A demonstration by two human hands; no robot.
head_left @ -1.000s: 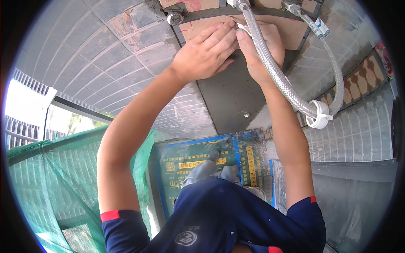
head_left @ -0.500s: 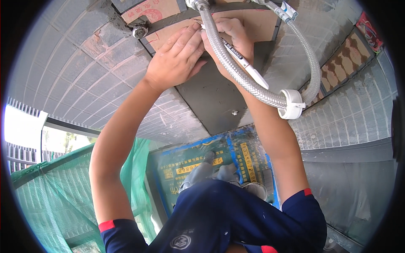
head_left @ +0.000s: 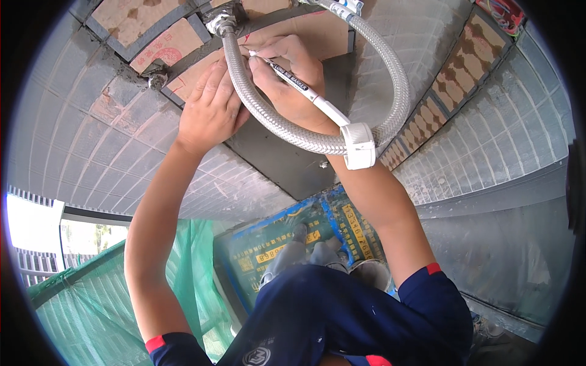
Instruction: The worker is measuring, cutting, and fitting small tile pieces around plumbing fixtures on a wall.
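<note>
My left hand lies flat, fingers stretched, against a brown paper-faced tile on the wall. My right hand pinches a slim white marker pen, its tip toward the tile and its back end slanting down to the right. A braided metal hose loops in front of the right hand and the pen, hiding part of both. A white plastic nut hangs at the bottom of the loop, over my right forearm. The pen's tip is partly hidden by fingers.
A metal valve holds the hose's upper end; another pipe fitting sticks out nearby. Below the tile is wet grey mortar. Green netting hangs at lower left, a bucket stands by my legs, and wires protrude at upper right.
The view has shifted, so wall, hose and both hands sit further left in the picture. My left hand stays flat on the tile and the right still grips the marker pen.
</note>
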